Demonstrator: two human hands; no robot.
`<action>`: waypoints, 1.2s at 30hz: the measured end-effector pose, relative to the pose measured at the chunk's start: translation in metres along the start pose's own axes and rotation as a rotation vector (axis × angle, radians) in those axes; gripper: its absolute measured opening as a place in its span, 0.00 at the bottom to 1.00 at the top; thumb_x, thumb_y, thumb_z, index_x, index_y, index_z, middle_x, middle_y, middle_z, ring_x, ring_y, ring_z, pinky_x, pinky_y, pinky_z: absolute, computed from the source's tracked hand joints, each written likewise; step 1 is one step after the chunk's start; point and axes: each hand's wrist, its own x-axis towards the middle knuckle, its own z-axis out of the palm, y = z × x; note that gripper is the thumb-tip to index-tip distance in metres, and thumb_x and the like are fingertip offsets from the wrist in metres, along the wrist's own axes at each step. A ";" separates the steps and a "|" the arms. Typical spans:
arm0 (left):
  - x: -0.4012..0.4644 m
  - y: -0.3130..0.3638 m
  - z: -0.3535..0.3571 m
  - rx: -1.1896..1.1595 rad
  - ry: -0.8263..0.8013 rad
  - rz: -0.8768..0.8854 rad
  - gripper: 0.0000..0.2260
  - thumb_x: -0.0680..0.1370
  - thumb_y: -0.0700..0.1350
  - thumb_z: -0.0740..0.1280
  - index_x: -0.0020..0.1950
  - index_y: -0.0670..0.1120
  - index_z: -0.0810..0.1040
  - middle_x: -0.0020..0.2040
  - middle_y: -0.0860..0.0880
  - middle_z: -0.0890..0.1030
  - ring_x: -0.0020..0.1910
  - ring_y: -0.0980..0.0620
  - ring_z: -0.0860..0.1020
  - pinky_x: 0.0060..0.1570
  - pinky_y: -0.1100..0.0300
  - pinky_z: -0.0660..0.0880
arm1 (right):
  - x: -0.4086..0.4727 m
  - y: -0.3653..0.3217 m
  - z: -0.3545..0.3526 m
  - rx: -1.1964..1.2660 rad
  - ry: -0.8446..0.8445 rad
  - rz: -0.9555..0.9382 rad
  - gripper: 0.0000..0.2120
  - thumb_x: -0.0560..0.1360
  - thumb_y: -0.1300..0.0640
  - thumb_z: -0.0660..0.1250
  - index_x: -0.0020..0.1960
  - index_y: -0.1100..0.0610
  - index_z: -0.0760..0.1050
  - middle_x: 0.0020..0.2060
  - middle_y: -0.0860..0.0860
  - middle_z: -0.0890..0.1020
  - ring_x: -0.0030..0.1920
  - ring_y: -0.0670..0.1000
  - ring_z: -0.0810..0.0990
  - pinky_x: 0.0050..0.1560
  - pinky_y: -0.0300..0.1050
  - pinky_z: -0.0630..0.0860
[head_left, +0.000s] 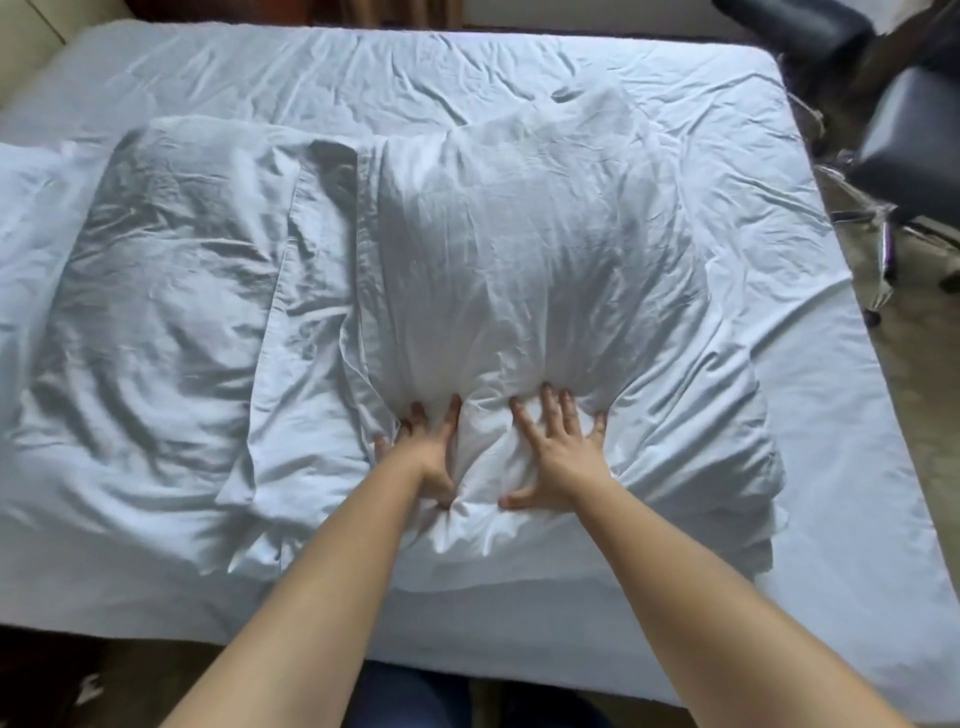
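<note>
Plumping step: left grip (423, 452) and right grip (558, 452), both flat with fingers spread, press the pillow (519, 249) edge. Next, probably smooth the cover away from the grips.

bedroom | bed (831, 415) with pillows (519, 270) | office chair (904, 140)

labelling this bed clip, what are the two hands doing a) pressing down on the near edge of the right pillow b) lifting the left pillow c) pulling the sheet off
a: the left hand and right hand lie with spread fingers on the near edge of the right pillow, denting it
</note>
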 end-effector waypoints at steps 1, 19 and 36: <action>0.004 0.001 0.000 0.014 -0.015 -0.002 0.60 0.64 0.50 0.76 0.71 0.61 0.25 0.76 0.40 0.33 0.77 0.40 0.45 0.70 0.34 0.51 | 0.003 0.000 0.003 0.000 -0.007 0.003 0.61 0.59 0.25 0.67 0.74 0.41 0.29 0.74 0.54 0.30 0.75 0.58 0.31 0.69 0.73 0.39; 0.050 -0.008 0.060 0.194 0.251 0.032 0.51 0.69 0.60 0.69 0.75 0.56 0.31 0.77 0.36 0.42 0.77 0.40 0.47 0.69 0.36 0.50 | 0.043 0.000 0.047 -0.001 0.011 0.005 0.58 0.63 0.28 0.67 0.76 0.45 0.32 0.74 0.58 0.30 0.74 0.58 0.29 0.69 0.68 0.33; -0.076 0.014 0.132 0.271 0.344 -0.014 0.25 0.75 0.45 0.64 0.71 0.54 0.62 0.67 0.49 0.67 0.66 0.45 0.64 0.60 0.48 0.64 | -0.093 -0.012 0.089 -0.036 -0.066 -0.194 0.33 0.75 0.56 0.62 0.77 0.55 0.53 0.74 0.54 0.54 0.73 0.56 0.55 0.66 0.48 0.65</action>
